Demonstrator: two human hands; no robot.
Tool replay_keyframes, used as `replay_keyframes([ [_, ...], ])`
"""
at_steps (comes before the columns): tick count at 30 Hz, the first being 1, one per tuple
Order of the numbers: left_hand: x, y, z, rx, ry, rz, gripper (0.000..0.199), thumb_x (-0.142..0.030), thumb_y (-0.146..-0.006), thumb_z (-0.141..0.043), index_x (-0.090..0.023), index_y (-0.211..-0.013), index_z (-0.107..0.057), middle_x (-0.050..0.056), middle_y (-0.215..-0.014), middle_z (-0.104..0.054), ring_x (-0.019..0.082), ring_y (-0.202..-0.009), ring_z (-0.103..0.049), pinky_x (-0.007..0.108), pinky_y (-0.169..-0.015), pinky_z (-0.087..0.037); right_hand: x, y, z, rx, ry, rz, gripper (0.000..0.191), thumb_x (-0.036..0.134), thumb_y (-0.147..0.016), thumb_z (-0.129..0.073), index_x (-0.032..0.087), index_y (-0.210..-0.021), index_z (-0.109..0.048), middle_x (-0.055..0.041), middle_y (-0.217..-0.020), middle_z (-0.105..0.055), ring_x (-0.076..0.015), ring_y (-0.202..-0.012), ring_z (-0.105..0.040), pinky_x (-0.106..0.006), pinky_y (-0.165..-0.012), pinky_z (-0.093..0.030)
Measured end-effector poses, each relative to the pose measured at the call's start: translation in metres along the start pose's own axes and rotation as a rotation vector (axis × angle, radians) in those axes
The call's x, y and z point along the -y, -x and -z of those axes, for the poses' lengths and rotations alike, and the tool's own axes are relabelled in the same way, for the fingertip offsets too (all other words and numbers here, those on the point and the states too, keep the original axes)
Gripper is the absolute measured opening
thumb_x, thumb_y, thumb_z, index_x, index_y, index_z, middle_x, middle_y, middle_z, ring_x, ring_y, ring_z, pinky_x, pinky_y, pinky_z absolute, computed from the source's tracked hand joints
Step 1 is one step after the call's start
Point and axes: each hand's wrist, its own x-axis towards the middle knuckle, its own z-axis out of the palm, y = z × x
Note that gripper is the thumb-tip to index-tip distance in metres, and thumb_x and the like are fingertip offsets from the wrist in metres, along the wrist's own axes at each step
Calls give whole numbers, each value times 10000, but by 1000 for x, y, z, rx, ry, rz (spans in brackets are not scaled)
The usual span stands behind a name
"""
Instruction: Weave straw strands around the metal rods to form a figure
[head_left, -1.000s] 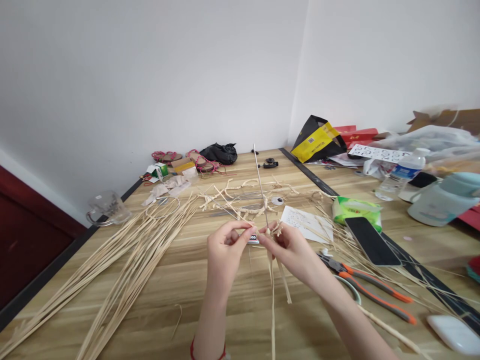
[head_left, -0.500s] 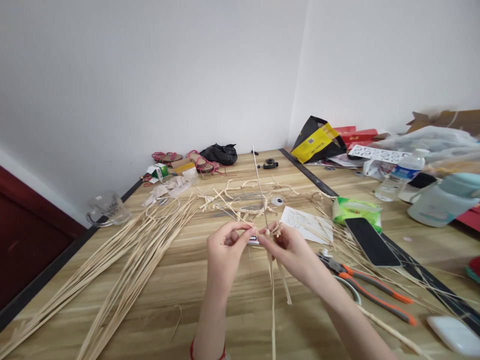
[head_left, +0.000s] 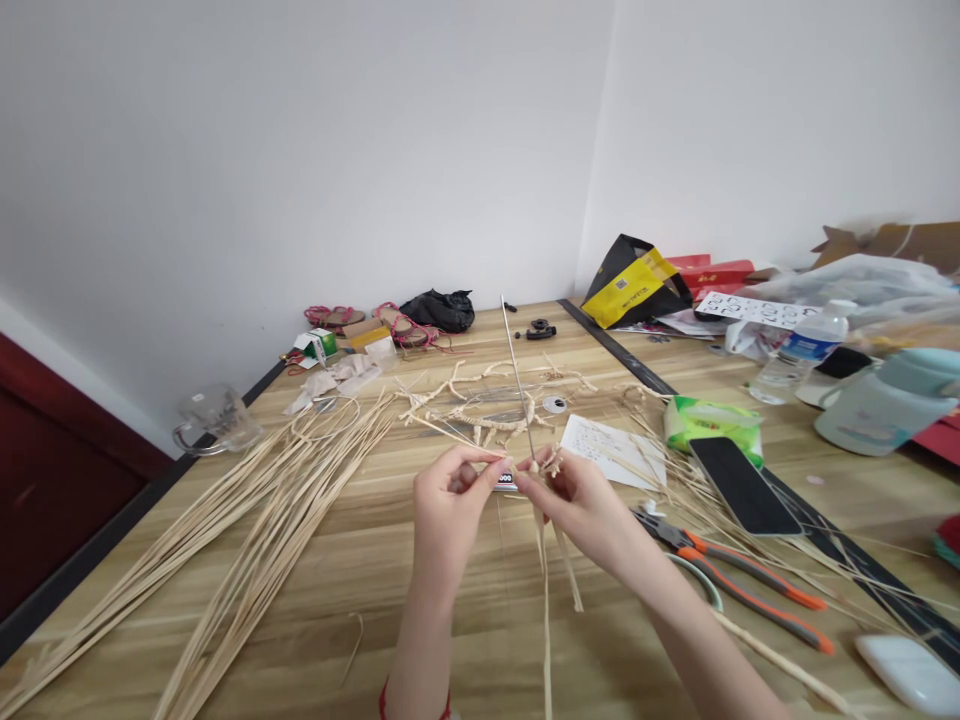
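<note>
My left hand (head_left: 454, 510) is closed, thumb against forefinger, pinching a thin pale straw strip (head_left: 461, 436) that points up to the left. Close beside it, my right hand (head_left: 585, 500) grips a small woven straw piece (head_left: 553, 463) around a thin metal rod (head_left: 516, 370), which stands up and leans slightly left. Long straw ends (head_left: 547, 620) hang below my right hand. Behind the hands lie knotted, branch-like straw pieces (head_left: 495, 420). A small dark label with digits (head_left: 505, 478) shows between the hands, partly covered.
Straw bundles (head_left: 277, 520) lie at left near a glass mug (head_left: 217, 420). Pliers (head_left: 735, 575), a phone (head_left: 745, 485), a green packet (head_left: 712, 425) and a written paper (head_left: 611, 450) are at right. Farther right stand a bottle (head_left: 806, 350) and a blue jug (head_left: 892, 405).
The strip in my left hand has swung lower and to the left. The rod's top has tilted slightly left. Both hands have stayed in nearly the same place.
</note>
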Motion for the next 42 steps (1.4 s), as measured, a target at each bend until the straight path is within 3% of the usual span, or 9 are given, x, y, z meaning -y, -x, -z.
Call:
replay_keyframes([
  [11,4,-1,-2,-26,45,-4,113,-252,-666,-759,-161,-689,-695,23,-691,-682,89,-536,-512,191,-495,-401,2,1,-1,-6,32,-15,228,415,-838,-563,189,-845,-536,39,-577,-484,-124,-493,-471,-249,-467,-349],
  [19,1,0,-2,-10,19,10,155,-280,-690,-741,-158,-700,-646,-8,-622,-598,83,-520,-464,192,-496,-370,1,0,-1,-6,10,-14,214,402,-837,-573,193,-851,-528,41,-590,-478,-120,-495,-456,-245,-464,-352],
  [26,-2,3,-2,55,-25,-15,159,-300,-749,-699,-173,-772,-607,-72,-517,-405,81,-496,-374,193,-503,-329,0,1,-2,-7,5,-17,203,397,-839,-579,200,-846,-531,53,-561,-452,-120,-488,-456,-240,-457,-361],
  [31,-2,2,-1,71,-30,-69,115,-259,-760,-662,-180,-753,-580,-65,-547,-417,80,-503,-367,194,-502,-314,-1,1,-2,15,-7,-9,188,378,-839,-576,205,-807,-510,29,-635,-514,-112,-503,-468,-244,-475,-384],
  [42,1,1,0,57,-46,-41,151,-311,-728,-691,-167,-720,-648,-73,-482,-352,74,-459,-322,203,-457,-271,-4,0,-2,20,-13,-11,205,399,-841,-577,203,-826,-518,45,-597,-460,-118,-510,-466,-247,-477,-395],
])
